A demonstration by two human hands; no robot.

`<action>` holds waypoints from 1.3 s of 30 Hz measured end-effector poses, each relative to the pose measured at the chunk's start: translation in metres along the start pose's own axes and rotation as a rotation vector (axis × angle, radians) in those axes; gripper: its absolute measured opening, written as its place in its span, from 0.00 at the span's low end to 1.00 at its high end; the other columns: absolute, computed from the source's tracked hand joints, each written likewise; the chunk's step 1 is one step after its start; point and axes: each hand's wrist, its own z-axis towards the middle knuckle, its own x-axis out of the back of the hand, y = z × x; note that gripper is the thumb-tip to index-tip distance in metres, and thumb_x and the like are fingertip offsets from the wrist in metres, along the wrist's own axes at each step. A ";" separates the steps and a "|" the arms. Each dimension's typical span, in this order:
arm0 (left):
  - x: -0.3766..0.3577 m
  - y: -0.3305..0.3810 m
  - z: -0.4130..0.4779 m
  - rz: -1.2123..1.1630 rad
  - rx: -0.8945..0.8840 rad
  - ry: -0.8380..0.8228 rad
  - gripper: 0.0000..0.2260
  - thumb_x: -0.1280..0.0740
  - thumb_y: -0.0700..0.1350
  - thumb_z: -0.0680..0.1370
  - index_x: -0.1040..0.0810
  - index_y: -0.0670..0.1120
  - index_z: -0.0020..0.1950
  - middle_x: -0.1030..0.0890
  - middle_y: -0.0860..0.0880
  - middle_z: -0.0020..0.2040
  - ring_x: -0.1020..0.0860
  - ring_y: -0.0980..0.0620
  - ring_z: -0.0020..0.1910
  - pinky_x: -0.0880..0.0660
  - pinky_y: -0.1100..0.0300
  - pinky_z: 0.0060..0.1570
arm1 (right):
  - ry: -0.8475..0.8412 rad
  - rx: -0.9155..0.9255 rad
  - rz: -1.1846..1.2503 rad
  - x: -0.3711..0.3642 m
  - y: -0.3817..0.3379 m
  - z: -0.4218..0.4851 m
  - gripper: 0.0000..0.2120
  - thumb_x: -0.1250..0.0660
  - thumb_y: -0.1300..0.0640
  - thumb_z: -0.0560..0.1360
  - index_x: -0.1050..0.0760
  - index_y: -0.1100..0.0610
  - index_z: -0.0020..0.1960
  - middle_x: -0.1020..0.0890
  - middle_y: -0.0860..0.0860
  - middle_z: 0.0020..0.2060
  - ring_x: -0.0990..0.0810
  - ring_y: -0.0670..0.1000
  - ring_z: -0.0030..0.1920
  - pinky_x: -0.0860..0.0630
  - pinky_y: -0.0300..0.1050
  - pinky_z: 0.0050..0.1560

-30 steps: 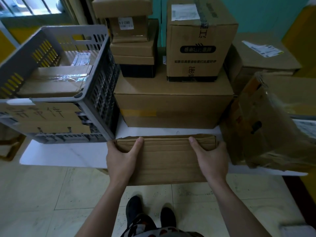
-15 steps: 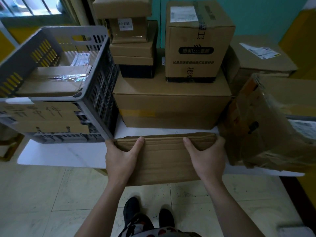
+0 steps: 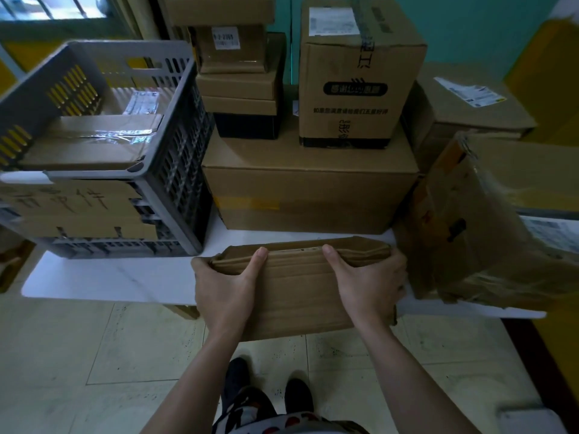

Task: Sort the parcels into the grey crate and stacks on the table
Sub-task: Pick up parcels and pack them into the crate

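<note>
I hold a flat, worn brown cardboard parcel [image 3: 300, 289] over the front edge of the white table [image 3: 125, 277]. My left hand [image 3: 228, 286] grips its left end, thumb on top. My right hand [image 3: 366, 286] grips its right part, thumb on top, fingers wrapped round the far side. The grey crate [image 3: 175, 170] stands at the left of the table with taped cardboard parcels [image 3: 91, 142] inside. A stack of boxes rests on a large carton [image 3: 307, 195] straight behind the parcel.
A tall printed box [image 3: 357, 76] and a pile of small boxes [image 3: 238, 86] stand on the large carton. A crumpled, plastic-wrapped carton [image 3: 476, 227] leans at the right, another box [image 3: 470, 104] behind it. Tiled floor and my shoes [image 3: 266, 386] lie below.
The parcel has crept slightly left and its top edge now bulges open a little. My right hand has slid further left along it. My left hand has barely shifted.
</note>
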 end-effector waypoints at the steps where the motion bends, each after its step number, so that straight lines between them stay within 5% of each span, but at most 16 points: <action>1: 0.000 0.000 0.000 -0.003 -0.005 0.001 0.33 0.23 0.65 0.65 0.34 0.48 0.55 0.27 0.53 0.46 0.26 0.49 0.47 0.30 0.54 0.48 | 0.003 -0.002 0.011 0.000 0.000 0.000 0.49 0.22 0.32 0.58 0.36 0.59 0.67 0.28 0.54 0.63 0.31 0.57 0.67 0.37 0.62 0.70; 6: 0.000 -0.004 0.003 -0.021 -0.027 -0.009 0.29 0.23 0.64 0.67 0.32 0.48 0.54 0.25 0.53 0.46 0.25 0.49 0.47 0.29 0.54 0.49 | 0.000 -0.004 0.083 0.003 0.000 0.002 0.40 0.22 0.37 0.62 0.34 0.58 0.63 0.26 0.52 0.58 0.28 0.56 0.64 0.36 0.60 0.69; 10: 0.004 -0.007 0.006 -0.054 -0.054 -0.034 0.25 0.25 0.61 0.70 0.31 0.47 0.53 0.26 0.56 0.44 0.25 0.50 0.47 0.30 0.55 0.49 | -0.016 0.019 0.141 0.004 0.002 0.008 0.28 0.23 0.40 0.66 0.36 0.50 0.54 0.25 0.48 0.50 0.22 0.54 0.54 0.26 0.61 0.61; 12: 0.006 -0.008 0.008 -0.086 -0.055 -0.055 0.21 0.26 0.59 0.73 0.30 0.46 0.53 0.25 0.56 0.44 0.25 0.52 0.45 0.30 0.54 0.49 | -0.041 0.028 0.169 0.007 0.004 0.012 0.25 0.24 0.42 0.68 0.35 0.50 0.52 0.24 0.46 0.46 0.22 0.51 0.49 0.23 0.52 0.51; 16: 0.012 -0.012 0.011 -0.148 -0.072 -0.082 0.15 0.31 0.56 0.79 0.28 0.44 0.49 0.23 0.51 0.43 0.25 0.56 0.43 0.30 0.54 0.47 | -0.073 0.074 0.203 0.016 0.007 0.019 0.17 0.27 0.46 0.73 0.33 0.51 0.48 0.26 0.42 0.40 0.28 0.40 0.40 0.34 0.36 0.36; 31: 0.011 -0.016 0.010 -0.169 -0.090 -0.064 0.13 0.36 0.52 0.82 0.29 0.44 0.45 0.25 0.50 0.42 0.27 0.56 0.42 0.30 0.56 0.42 | -0.031 0.072 0.238 0.019 0.011 0.033 0.13 0.30 0.53 0.77 0.30 0.55 0.39 0.26 0.47 0.34 0.28 0.44 0.36 0.32 0.40 0.37; 39: 0.019 -0.017 0.019 -0.132 -0.085 -0.090 0.16 0.48 0.53 0.86 0.29 0.45 0.47 0.26 0.51 0.42 0.28 0.55 0.43 0.34 0.53 0.43 | -0.111 0.067 0.268 0.026 0.011 0.030 0.13 0.39 0.46 0.81 0.27 0.55 0.46 0.24 0.46 0.38 0.27 0.42 0.39 0.34 0.39 0.36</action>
